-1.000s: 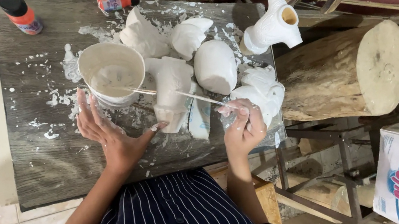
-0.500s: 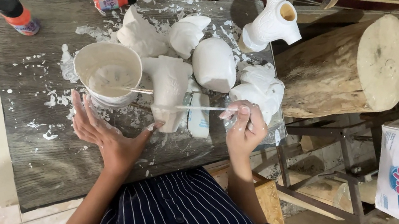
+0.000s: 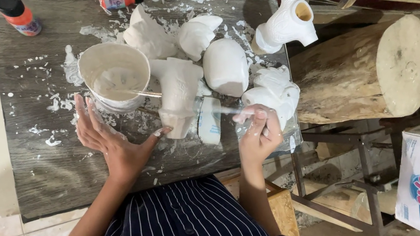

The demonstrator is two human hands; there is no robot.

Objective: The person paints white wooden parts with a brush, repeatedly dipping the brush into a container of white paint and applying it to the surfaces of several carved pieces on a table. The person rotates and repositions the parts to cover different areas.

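White plaster figures (image 3: 224, 66) and cup (image 3: 115, 74), grey white-spattered board (image 3: 46, 170), navy white-striped shirt (image 3: 184, 232), orange bottle (image 3: 19, 16)

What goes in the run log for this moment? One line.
left hand: open, thumb touching white figurine | right hand: holding brush | brush tip in cup

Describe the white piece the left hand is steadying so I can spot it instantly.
On the grey wooden board, look just right of the round white cup. The tall flared figure stands there, the left hand thumb at its base. Unlike the rounded pieces nearby, it is long and trumpet-shaped.
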